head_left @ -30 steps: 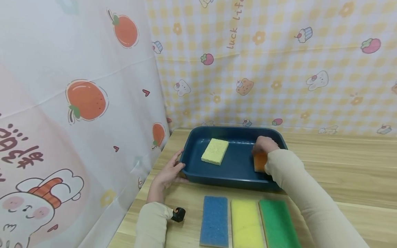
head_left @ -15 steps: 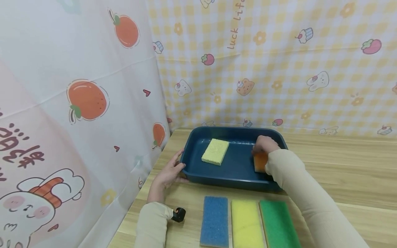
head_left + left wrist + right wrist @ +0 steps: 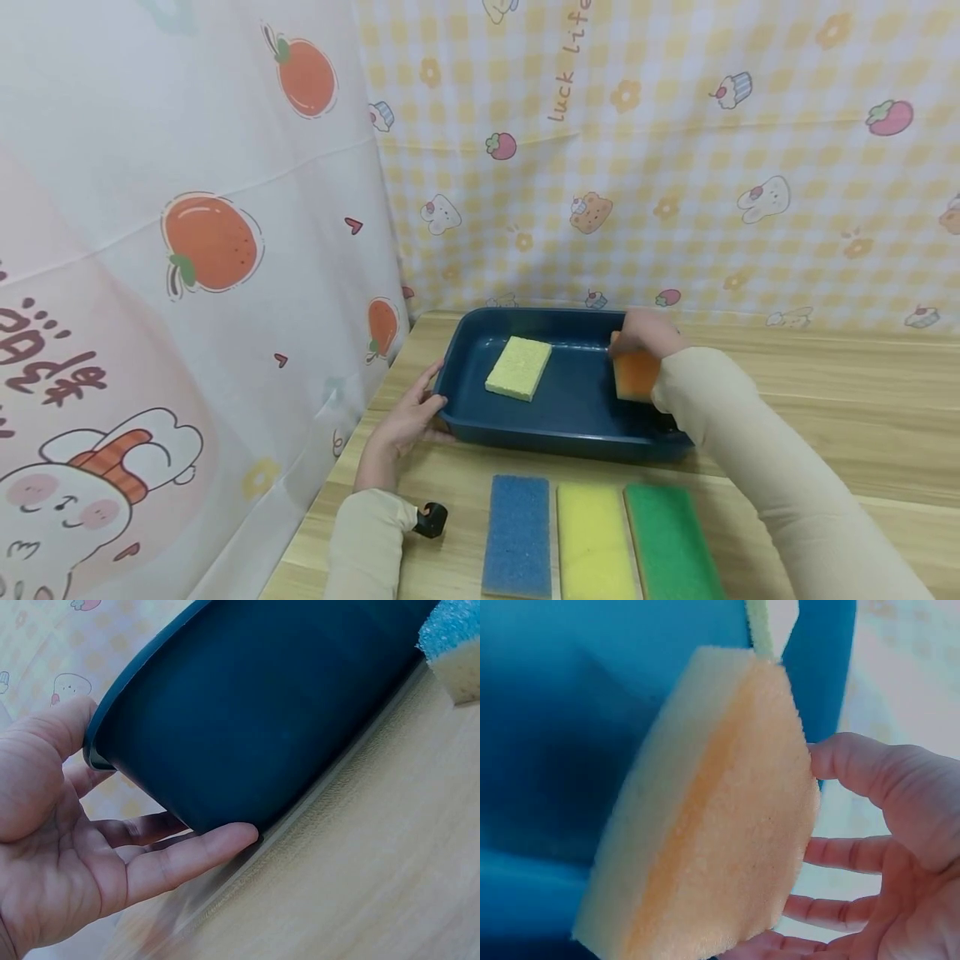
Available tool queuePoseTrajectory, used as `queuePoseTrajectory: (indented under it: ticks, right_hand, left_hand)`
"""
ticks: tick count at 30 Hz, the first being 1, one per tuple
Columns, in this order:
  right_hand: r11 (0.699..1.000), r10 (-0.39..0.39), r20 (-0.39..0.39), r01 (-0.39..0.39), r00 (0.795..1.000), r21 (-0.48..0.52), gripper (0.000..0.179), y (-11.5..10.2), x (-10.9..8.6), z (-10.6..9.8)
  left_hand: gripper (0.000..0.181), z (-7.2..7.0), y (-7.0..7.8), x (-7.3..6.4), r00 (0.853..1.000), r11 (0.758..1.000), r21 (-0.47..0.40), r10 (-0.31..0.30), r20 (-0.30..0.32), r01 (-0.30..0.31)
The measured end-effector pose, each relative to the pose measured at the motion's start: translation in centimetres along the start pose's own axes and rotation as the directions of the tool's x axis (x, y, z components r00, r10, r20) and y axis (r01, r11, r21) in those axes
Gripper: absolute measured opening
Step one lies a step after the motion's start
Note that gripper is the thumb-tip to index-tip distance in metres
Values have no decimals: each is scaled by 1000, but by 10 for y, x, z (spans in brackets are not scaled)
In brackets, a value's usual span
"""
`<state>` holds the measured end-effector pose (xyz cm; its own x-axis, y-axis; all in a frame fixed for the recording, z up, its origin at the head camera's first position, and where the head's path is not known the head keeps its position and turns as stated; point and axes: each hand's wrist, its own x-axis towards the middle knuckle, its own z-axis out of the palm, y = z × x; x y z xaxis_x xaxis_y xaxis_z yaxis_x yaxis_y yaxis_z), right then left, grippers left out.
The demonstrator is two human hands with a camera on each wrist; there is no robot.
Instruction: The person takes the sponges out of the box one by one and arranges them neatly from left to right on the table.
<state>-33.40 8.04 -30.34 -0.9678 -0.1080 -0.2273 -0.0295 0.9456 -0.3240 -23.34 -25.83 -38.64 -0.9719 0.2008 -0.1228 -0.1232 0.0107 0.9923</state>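
In the head view my left hand (image 3: 408,421) grips the left end of a dark blue rectangular basin (image 3: 562,435), with the thumb at its rim. The left wrist view shows fingers against the basin's outer wall, near its base. My right hand (image 3: 654,332) pinches an orange sponge (image 3: 636,377) at the basin's right end. The right wrist view shows this sponge (image 3: 735,817) with an orange face and a paler layer, tilted above the basin, thumb and fingers at one edge. A pale yellow sponge (image 3: 519,367) lies inside the basin on the left.
Blue (image 3: 517,537), yellow (image 3: 596,542) and green (image 3: 675,542) sponges lie in a row on the wooden table (image 3: 840,417) in front of the basin. Patterned curtains (image 3: 675,150) stand close behind and on the left.
My right hand has lifted the orange sponge up a little from the basin floor, and its forearm has shifted right. The left hand and the other sponges stay put.
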Motion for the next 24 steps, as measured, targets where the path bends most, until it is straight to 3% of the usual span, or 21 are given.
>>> queuePoseTrajectory:
  ticks: [9, 17, 24]
  right_hand:
    - [998, -52, 46, 53, 998, -22, 51, -6, -22, -20]
    - [999, -46, 73, 45, 996, 20, 49, 8, -55, -29]
    - [981, -181, 98, 187, 979, -56, 52, 18, -102, -28]
  left_hand:
    - [63, 0, 1, -1, 1000, 1000, 4, 1, 10, -1]
    - [63, -1, -1, 1, 1000, 1000, 4, 6, 23, -6]
    - [62, 1, -2, 1, 1000, 1000, 4, 7, 8, -7]
